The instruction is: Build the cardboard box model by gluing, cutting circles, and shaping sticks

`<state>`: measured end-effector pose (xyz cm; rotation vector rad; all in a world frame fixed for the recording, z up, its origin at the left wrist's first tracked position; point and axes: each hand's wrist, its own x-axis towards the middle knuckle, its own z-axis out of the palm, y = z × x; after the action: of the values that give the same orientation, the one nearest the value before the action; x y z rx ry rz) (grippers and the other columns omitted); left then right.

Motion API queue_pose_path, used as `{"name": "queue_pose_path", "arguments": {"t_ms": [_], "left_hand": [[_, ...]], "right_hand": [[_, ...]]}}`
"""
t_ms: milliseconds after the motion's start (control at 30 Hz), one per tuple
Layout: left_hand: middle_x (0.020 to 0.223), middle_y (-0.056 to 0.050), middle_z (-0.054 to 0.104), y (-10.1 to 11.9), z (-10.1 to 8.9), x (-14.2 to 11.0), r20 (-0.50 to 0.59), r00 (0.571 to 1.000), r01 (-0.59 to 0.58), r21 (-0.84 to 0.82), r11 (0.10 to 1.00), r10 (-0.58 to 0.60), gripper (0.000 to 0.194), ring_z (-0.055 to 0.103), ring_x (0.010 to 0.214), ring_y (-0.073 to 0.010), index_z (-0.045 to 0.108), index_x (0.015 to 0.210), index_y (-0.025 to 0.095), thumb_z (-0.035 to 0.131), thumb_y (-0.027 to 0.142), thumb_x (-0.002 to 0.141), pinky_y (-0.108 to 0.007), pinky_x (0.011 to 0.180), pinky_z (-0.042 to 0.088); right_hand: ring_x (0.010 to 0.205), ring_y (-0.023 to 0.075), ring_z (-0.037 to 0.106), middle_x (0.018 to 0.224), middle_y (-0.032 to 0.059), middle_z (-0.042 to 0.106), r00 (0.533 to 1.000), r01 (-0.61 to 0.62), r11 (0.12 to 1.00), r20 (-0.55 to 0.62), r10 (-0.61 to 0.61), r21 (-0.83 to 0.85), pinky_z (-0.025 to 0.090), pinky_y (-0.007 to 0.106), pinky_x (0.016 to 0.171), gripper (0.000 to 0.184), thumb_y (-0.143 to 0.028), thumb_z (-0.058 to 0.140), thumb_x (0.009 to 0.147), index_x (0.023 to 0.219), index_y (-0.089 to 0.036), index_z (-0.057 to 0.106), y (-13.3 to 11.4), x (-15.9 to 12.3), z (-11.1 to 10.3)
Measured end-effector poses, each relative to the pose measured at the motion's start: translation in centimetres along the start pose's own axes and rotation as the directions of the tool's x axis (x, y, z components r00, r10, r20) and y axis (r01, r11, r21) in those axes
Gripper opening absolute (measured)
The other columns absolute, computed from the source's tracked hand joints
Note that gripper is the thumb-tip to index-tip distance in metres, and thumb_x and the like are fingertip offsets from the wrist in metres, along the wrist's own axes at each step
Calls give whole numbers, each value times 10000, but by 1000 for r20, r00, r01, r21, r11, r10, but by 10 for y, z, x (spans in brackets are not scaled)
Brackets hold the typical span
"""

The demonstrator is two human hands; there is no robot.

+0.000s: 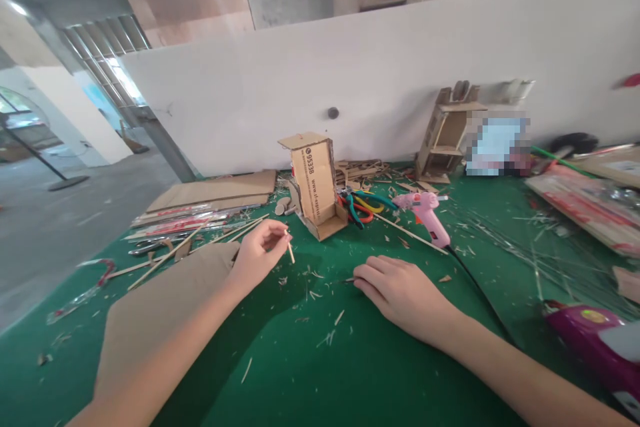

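Pinched between the thumb and fingers of my left hand [264, 250] is a short thin wooden stick [291, 251], pointing down above the green table. My right hand [400, 290] rests low over the tabletop with its fingers curled together. A thin greyish tip [345, 280] pokes out from its fingertips; the rest is hidden under the hand. Just beyond both hands stands an open cardboard box structure [316, 183] with printed lettering. A pink glue gun [427, 213] lies behind my right hand, its black cord trailing towards my forearm.
Pliers and scissors-like coloured handles [363, 205] lie beside the box. A cardboard sheet [165, 307] is under my left forearm, with wooden sticks [170, 257] behind it. A second cardboard structure [445, 137] stands by the white wall [240, 93]. A purple device [590, 340] sits at right.
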<state>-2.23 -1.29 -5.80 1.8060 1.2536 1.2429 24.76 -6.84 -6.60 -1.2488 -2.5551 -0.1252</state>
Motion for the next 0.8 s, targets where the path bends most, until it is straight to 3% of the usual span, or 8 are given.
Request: {"name": "queue_pose_path", "arguments": {"t_ms": [167, 267, 400, 533, 800], "left_hand": [[864, -38, 634, 24, 38, -3, 173, 979, 118, -75, 990, -104, 217, 642, 731, -164, 483, 1009, 197, 561, 296, 832, -257, 558, 527], [864, -43, 639, 28, 55, -7, 252, 965, 102, -98, 990, -74, 167, 632, 738, -152, 520, 951, 182, 567, 288, 830, -250, 591, 519], [873, -49, 656, 24, 57, -9, 336, 941, 94, -150, 984, -39, 150, 627, 755, -141, 547, 933, 168, 577, 269, 826, -259, 657, 512], [863, -54, 664, 23, 53, -9, 337, 941, 89, -177, 980, -25, 144, 623, 738, -138, 563, 920, 158, 588, 256, 818, -265, 661, 509], [850, -56, 661, 23, 60, -9, 302, 953, 29, -177, 984, 26, 134, 648, 783, -162, 594, 905, 151, 598, 249, 813, -293, 717, 524]], "right_hand": [[693, 155, 539, 768, -7, 607, 994, -4, 985, -106, -15, -174, 264, 282, 538, 195, -252, 418, 947, 856, -231, 589, -1, 3, 7], [647, 145, 521, 709, -19, 600, 986, 48, 973, -145, -82, -224, 214, 294, 523, 173, -254, 441, 939, 840, -229, 581, -3, 8, 8], [564, 122, 489, 649, -26, 589, 977, 64, 962, -181, -115, -266, 151, 301, 504, 186, -253, 434, 940, 821, -222, 574, -2, 14, 8], [529, 116, 500, 609, -24, 586, 980, 27, 960, -182, -81, -279, 109, 306, 495, 250, -291, 419, 945, 754, -214, 562, -3, 14, 6], [476, 116, 558, 622, -12, 642, 999, -48, 955, -3, 49, -292, 74, 305, 466, 293, -357, 379, 952, 789, -206, 569, -9, 15, -1]]}}
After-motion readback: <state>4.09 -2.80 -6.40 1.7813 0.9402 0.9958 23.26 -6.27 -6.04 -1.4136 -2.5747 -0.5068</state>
